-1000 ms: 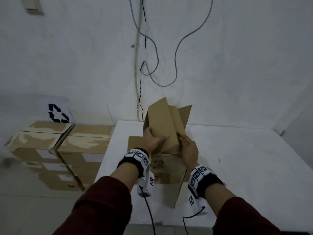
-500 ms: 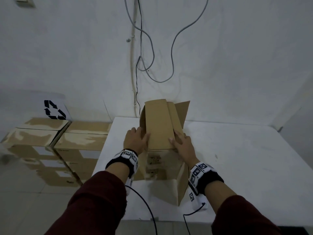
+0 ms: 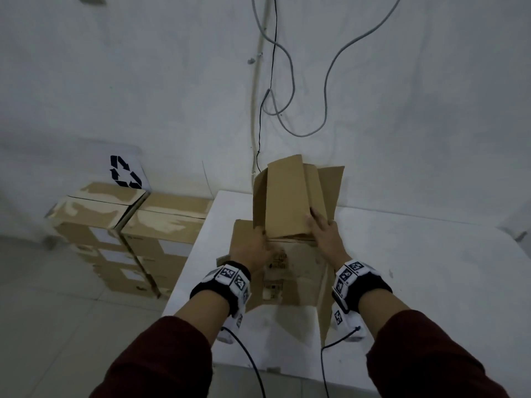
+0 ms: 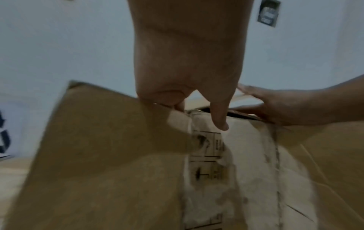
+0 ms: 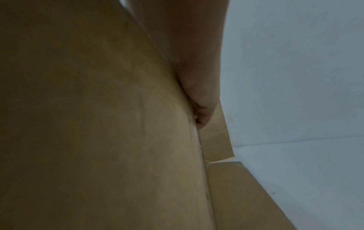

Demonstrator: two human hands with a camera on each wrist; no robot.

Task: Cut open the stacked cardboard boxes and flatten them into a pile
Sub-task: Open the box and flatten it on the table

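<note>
1. One white tabletop (image 3: 416,268) stands against a white wall (image 3: 143,81); grey and black cables (image 3: 324,90) hang down the wall above it.
2. Left of the tabletop, on the tiled floor (image 3: 43,326), sealed boxes (image 3: 138,234) stand stacked in two columns, with a recycling sign (image 3: 125,171) behind them.
3. The opened box (image 3: 290,262) lies at the tabletop's near-left part, brown, its flaps (image 3: 287,196) raised at the far end. Printed marks and pale tape residue show on the upper panel.
4. The left hand (image 3: 253,248) rests on the panel where a flap begins. In the left wrist view its thumb lies on the panel and its fingers (image 4: 177,105) go behind a flap edge, so its grip is on that edge.
5. The right hand (image 3: 327,237) lies on the box's right side by the flaps, fingers extended. The right wrist view shows fingertips (image 5: 202,118) tucked at a cardboard edge; I cannot tell whether that grip is closed.
</note>
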